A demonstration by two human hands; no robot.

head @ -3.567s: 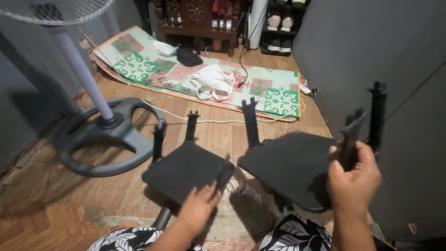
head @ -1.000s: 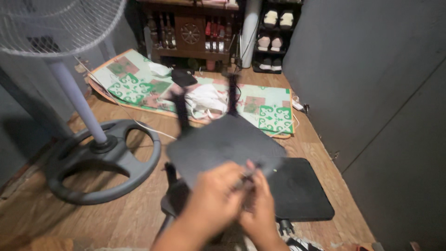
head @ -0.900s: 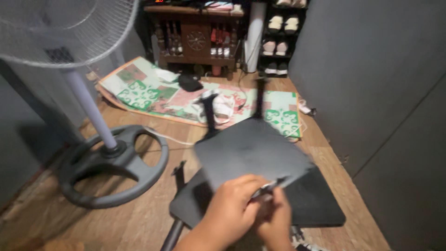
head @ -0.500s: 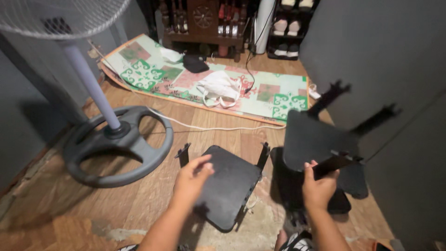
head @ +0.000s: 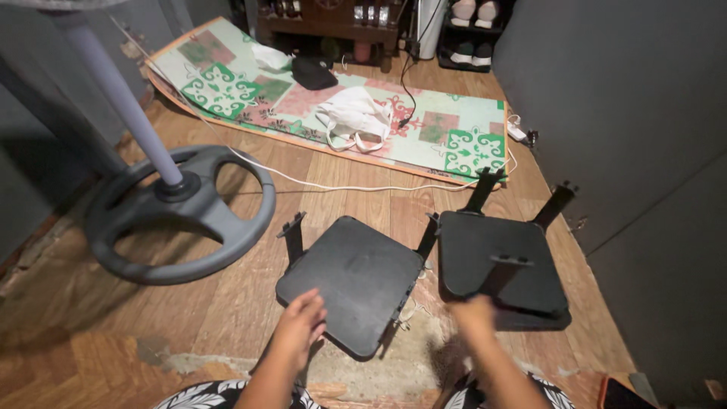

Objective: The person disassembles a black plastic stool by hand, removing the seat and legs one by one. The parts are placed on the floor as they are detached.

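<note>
Black square panels with upright leg brackets lie on the wooden floor (head: 227,303). The left hand (head: 301,322) rests with fingers spread on the near edge of the left panel (head: 348,276), apparently steadying it. The right hand (head: 473,312), blurred, reaches a bracket of the right panel (head: 496,261), stacked on another at 3 o'clock; its grip cannot be told. A fan base (head: 178,212) stands at 9 o'clock.

— Where do we look from?
— From our own head, steeply down and forward over the wooden floor (head: 98,318), close above our hands.
— And how far do we see?
— To the patterned mat (head: 250,83) and the fan base (head: 178,216); ours is the only view.
</note>
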